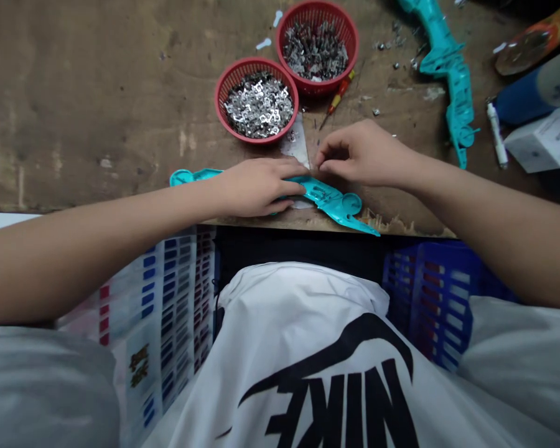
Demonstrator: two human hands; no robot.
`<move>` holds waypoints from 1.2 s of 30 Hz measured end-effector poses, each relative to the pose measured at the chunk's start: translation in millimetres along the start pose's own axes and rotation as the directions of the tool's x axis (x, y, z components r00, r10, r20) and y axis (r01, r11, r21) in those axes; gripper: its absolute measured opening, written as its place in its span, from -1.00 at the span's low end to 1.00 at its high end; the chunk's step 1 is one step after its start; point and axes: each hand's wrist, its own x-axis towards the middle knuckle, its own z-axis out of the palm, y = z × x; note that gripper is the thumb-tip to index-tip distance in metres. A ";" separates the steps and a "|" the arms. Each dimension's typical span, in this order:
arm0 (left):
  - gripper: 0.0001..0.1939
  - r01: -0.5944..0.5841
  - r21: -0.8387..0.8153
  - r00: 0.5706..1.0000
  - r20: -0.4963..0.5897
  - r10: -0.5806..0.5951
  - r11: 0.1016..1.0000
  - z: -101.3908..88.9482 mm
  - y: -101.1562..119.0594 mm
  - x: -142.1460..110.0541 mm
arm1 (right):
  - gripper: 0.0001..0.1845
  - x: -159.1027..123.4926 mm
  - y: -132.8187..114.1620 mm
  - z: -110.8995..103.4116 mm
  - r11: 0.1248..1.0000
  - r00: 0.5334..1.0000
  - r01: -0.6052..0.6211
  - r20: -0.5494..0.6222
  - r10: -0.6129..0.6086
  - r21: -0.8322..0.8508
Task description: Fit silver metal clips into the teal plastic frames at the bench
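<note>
Turquoise plastic makes up the long strip point(338, 204) lying along the near edge of the wooden table point(98, 93), around its middle, with the pointed right end reaching over that edge. The left hand point(259, 186) lies palm down across the strip, fingers loosely spread and their tips resting on it, not wrapped around. Close by, just beyond the strip, the right hand point(361, 152) is half curled, thumb and fingertips drawn near one another; whether anything is between them I cannot tell. A pale slip point(296, 142) runs under the strip toward the far edge. Farther in stand two red baskets, just beside each other: the nearer basket point(220, 102) full of shiny metal pieces point(260, 106), the farther basket point(315, 87) holding darker ones point(315, 50). Beside the farther basket lies a red-and-yellow screwdriver point(340, 96). Toward the table's right side are a second turquoise strip point(455, 74), a white pen point(497, 135) and a white box point(544, 142).
</note>
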 end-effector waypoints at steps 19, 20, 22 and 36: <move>-0.58 0.037 -0.087 0.999 -0.010 -0.038 0.996 0.5 -5.8 1.8 | -0.73 5.1 10.7 14.9 0.966 0.951 0.234 0.233 -0.204 -0.110; -0.58 0.037 -0.089 0.999 -0.009 -0.037 0.995 0.3 -5.9 1.9 | -0.72 4.8 10.1 15.6 0.966 0.953 0.230 0.228 -0.200 -0.115; -0.58 0.030 -0.078 0.999 -0.012 -0.031 0.997 0.5 -6.3 1.6 | -0.71 3.7 8.1 15.7 0.964 0.953 0.238 0.222 -0.207 -0.122; -0.48 -0.014 0.108 0.999 0.033 0.010 0.994 -10.5 -1.7 0.1 | -0.09 20.1 84.3 -16.4 0.894 0.991 -0.033 -0.128 -0.027 -0.446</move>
